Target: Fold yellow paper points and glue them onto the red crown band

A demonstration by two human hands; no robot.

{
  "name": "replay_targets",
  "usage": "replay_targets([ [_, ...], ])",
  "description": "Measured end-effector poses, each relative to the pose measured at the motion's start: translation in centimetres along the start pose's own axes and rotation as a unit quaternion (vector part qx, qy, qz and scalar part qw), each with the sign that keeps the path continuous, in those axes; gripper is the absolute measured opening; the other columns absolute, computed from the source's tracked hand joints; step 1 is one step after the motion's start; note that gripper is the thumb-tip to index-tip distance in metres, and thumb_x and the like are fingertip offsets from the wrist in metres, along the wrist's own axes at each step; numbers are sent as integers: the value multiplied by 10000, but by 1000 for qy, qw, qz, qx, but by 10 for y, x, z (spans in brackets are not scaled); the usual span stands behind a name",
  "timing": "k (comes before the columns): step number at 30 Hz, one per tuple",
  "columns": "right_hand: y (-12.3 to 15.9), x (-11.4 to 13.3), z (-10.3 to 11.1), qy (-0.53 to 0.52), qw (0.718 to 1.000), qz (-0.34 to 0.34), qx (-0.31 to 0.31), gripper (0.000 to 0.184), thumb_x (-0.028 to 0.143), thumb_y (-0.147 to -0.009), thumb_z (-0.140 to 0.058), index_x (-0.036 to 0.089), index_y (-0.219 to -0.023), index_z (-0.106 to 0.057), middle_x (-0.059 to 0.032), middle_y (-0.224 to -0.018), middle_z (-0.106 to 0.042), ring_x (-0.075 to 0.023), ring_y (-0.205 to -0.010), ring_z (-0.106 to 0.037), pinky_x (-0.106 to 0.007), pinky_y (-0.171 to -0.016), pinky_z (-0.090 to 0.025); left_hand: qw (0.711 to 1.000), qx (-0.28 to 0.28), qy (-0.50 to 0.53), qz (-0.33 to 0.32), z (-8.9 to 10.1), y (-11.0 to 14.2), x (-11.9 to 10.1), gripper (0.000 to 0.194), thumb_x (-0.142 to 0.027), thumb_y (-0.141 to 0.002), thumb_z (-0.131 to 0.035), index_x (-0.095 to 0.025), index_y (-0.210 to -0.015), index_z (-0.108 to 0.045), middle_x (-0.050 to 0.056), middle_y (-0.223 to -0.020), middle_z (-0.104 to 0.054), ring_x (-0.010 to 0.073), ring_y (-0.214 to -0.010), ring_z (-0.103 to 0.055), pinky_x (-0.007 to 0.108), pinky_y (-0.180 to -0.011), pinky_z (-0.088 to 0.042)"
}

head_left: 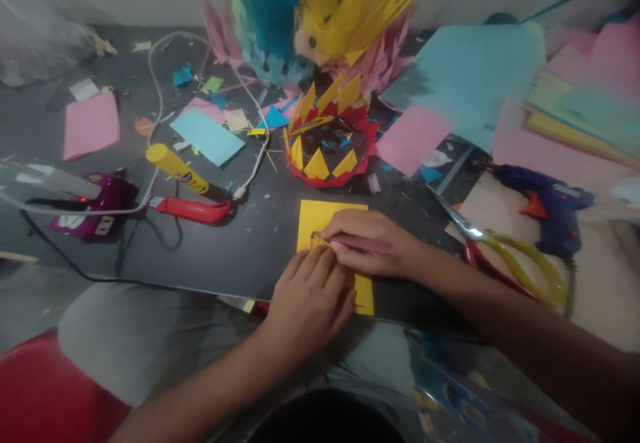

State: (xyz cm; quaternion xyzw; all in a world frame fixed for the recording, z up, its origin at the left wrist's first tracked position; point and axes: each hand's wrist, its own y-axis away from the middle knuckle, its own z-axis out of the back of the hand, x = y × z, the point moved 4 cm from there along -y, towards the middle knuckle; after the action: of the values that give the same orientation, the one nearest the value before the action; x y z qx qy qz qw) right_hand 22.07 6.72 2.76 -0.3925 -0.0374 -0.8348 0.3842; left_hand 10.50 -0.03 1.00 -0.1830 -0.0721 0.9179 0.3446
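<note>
A sheet of yellow paper lies at the table's near edge. My left hand rests on its lower part, fingers stretched out and lying flat, holding nothing. In the fingers of my right hand is a reddish pen, closed in a writing grip. Its tip is close to or on the sheet, just above my left fingertips, where a short dark line shows. Another dark mark is near the sheet's lower right. Behind the sheet sits a red paper ring with yellow pointed folds.
Scissors and a blue glue gun lie right. A red cutter, a yellow glue stick, a purple device and a white cable are left. Paper figures, scraps and coloured sheets are behind.
</note>
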Motion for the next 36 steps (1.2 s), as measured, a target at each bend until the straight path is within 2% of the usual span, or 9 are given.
replay_targets([
  [4,3,0,2,3,1000,-14,19,133,154,-807,-471,167,-872,-588,-40,-827,-665,-133,-766,-608,-231,-696,-447,1000,-4,-1,0,1,0,-1,331,-317,-876,-449,-90,-1099,-537,139,-1119,-609,263,-1089,-540,393,-917,-463],
  [12,10,-7,15,9,991,-130,31,105,181,-758,-478,183,-779,-581,-14,-736,-656,-138,-662,-593,-233,-596,-434,1000,18,8,8,-2,0,0,364,-331,-885,-437,-114,-1167,-512,112,-1246,-566,249,-1136,-516,394,-953,-442],
  [18,17,-11,25,7,984,-177,30,94,175,-725,-483,210,-732,-570,-7,-704,-651,-155,-630,-589,-260,-571,-432,999,25,14,14,-2,1,1,351,-336,-889,-435,-127,-1158,-519,105,-1255,-561,254,-1147,-510,403,-957,-439],
  [29,26,-22,34,-23,982,-189,-9,77,218,-715,-476,184,-680,-535,-18,-662,-625,-137,-604,-569,-236,-544,-413,999,22,26,15,-1,0,1,338,-327,-881,-453,-131,-1146,-524,103,-1250,-565,252,-1136,-513,412,-950,-446],
  [36,29,-24,36,-52,978,-201,-14,50,173,-701,-476,193,-671,-511,-21,-694,-651,-143,-637,-597,-238,-566,-424,999,22,25,15,-1,0,1,332,-314,-869,-472,-126,-1137,-528,104,-1245,-569,251,-1127,-520,412,-959,-441],
])
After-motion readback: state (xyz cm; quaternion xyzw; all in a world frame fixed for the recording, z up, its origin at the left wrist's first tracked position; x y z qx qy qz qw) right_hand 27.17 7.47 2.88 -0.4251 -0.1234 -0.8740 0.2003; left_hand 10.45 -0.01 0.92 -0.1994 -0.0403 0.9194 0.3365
